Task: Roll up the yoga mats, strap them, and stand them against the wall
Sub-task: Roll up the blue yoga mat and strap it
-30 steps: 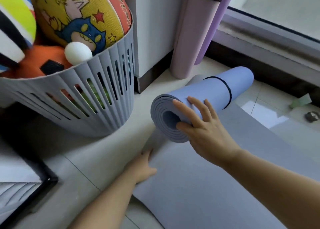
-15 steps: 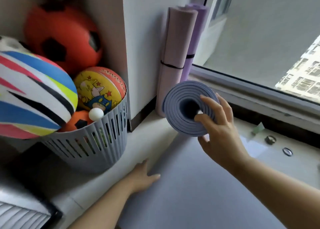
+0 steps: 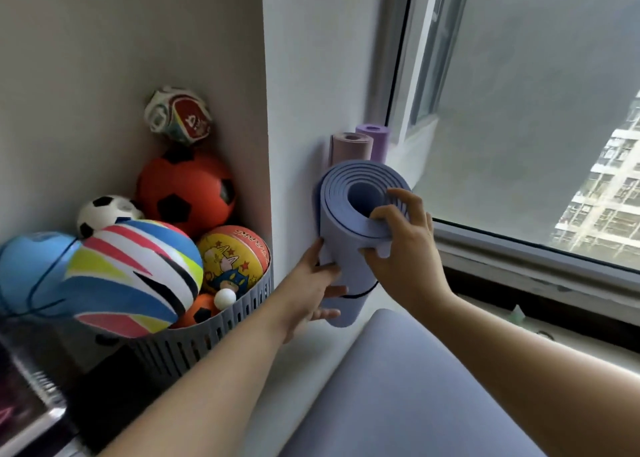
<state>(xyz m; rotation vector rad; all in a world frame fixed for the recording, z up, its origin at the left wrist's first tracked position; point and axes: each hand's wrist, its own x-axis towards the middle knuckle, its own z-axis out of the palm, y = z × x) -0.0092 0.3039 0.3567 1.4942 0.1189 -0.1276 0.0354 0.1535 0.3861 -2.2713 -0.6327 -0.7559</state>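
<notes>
Roll [image 3: 346, 228] is now upright, your left hand [image 3: 311, 294] off the flat mat [image 3: 398, 387] and gripping its side, right hand [image 3: 405, 259] curled over its top rim, beside the wall [image 3: 304, 93], so it's nearly stood.

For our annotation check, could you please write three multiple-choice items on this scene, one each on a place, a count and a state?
1. Where do the mauve mat and purple mat stand?
A. On a shelf
B. Against the wall, behind the blue roll
C. Flat on a chair

2. How many rolled mats are in view?
A. Two
B. Three
C. Five

3. How is the blue roll?
A. Fully unrolled
B. Lying on a table
C. Upright, gripped by both hands

Answers:
1 B: both stand on end at the wall.
2 B: blue, mauve and purple.
3 C: the left hand holds its side and the right hand its top rim.
</notes>
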